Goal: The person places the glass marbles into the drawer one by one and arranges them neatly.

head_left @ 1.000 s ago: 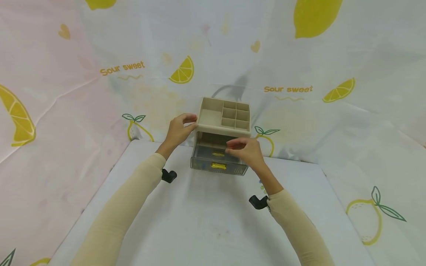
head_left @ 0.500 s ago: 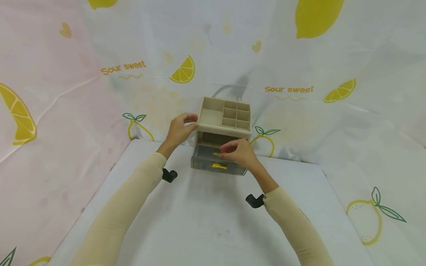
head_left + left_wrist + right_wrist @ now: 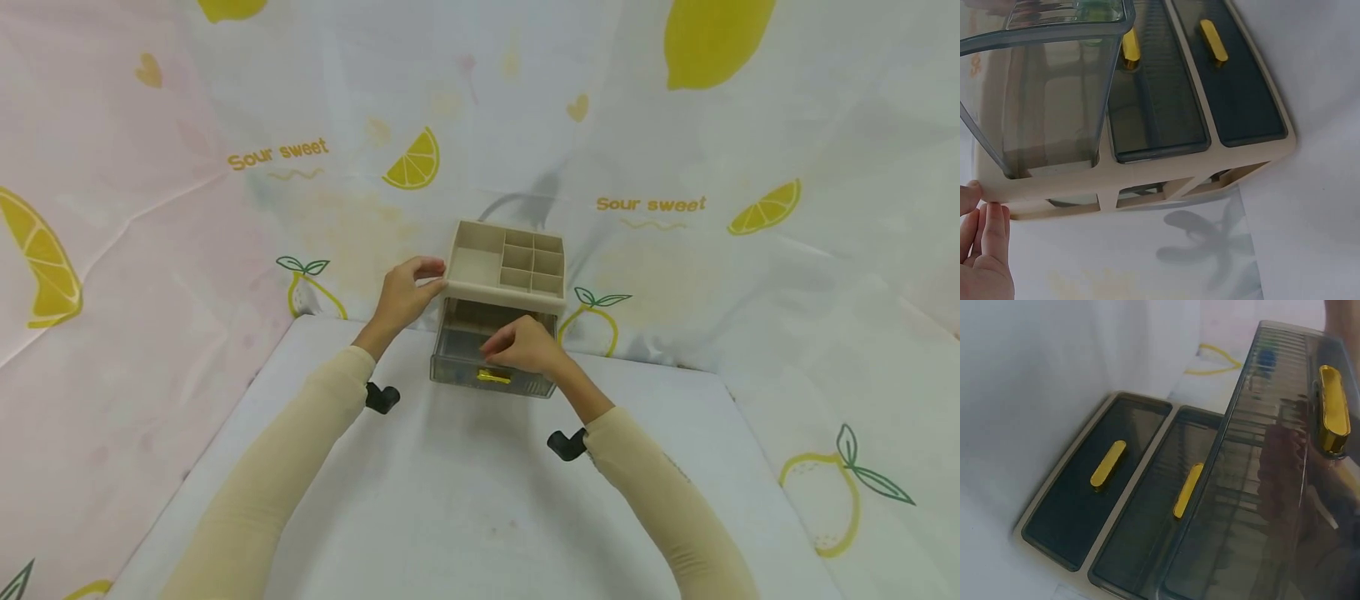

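Observation:
A beige desk organizer with open compartments on top stands at the back of the white table. Its smoky top drawer is pulled out, with a yellow handle on the front. My left hand pinches the organizer's top left corner; its fingertips lie against the beige frame. My right hand sits knuckles-up over the drawer's front wall with its fingers curled down behind it. In the right wrist view they show as dark shapes through the drawer front. The two lower drawers are closed.
The white table stretches toward me, its edges falling away left and right. Lemon-print cloth hangs close behind and beside the organizer. Black camera mounts sit on both wrists.
My right hand has come down and to the left, from above the open drawer onto its front wall. The left hand and the organizer have not moved.

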The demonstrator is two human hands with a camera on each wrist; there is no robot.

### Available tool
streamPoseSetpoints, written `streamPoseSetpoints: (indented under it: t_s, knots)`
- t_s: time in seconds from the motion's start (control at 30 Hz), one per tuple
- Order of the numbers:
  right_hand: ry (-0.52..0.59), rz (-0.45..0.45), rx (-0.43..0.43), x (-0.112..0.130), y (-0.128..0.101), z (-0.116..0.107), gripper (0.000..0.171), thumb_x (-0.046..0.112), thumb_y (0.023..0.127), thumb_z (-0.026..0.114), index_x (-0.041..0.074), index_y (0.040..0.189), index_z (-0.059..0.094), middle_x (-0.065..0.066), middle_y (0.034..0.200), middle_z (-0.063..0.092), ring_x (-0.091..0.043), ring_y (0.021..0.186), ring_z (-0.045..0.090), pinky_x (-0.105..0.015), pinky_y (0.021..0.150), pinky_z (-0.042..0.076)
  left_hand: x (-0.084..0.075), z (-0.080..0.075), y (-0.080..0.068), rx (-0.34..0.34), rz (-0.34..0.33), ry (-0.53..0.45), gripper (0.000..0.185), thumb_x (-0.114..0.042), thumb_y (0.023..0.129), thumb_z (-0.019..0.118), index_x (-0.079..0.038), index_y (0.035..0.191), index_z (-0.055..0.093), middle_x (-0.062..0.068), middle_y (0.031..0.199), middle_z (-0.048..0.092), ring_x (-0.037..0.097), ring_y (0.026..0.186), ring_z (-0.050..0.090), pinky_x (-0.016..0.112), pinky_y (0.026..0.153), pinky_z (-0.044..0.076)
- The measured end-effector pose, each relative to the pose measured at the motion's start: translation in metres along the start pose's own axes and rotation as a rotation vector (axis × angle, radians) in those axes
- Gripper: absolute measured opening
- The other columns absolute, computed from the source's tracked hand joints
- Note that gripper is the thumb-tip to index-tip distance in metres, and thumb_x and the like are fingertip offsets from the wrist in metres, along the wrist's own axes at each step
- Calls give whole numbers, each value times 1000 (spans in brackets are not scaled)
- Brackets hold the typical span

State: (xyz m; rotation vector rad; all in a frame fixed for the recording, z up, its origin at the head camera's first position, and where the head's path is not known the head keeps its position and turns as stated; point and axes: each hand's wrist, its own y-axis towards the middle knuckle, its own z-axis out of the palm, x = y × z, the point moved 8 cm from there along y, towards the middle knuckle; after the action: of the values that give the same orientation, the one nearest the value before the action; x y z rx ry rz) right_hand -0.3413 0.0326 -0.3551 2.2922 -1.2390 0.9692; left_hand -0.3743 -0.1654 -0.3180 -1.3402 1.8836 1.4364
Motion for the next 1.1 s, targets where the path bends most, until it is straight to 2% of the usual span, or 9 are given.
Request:
streamPoseSetpoints:
  t_s: [0.2,0.5,0.93,1.1]
  knots:
    - [50,46,60,-3,3,8,9,9,85,75,7,94,79,-3,98,74,-15,94,68,-30,80,55,1,0,0,3,-1,7,33,-9,89,73,2,119,64,15,115,68,26,109,64,39,96,48]
    - [74,111,86,-11,7,11,7,7,86,74,8,91,79,-4,107,72,-19,111,63,-33,90,52,-3,-1,1,-1,14,-1,32,-9,89,72,3,118,64,16,115,68,28,109,63,46,97,46]
    - [56,116,92,-15,9,12,10,16,87,74,9,92,80,-5,111,71,-20,110,63,-35,92,51,0,0,1,3,-2,14,34,-10,89,73,2,119,64,14,116,68,25,110,64,38,99,47]
    - [74,99,49,-16,9,11,11,19,87,76,10,89,80,-3,103,73,-17,99,65,-32,82,53,2,0,1,7,-3,14,34,-10,89,73,2,119,64,15,116,68,26,110,64,40,99,46]
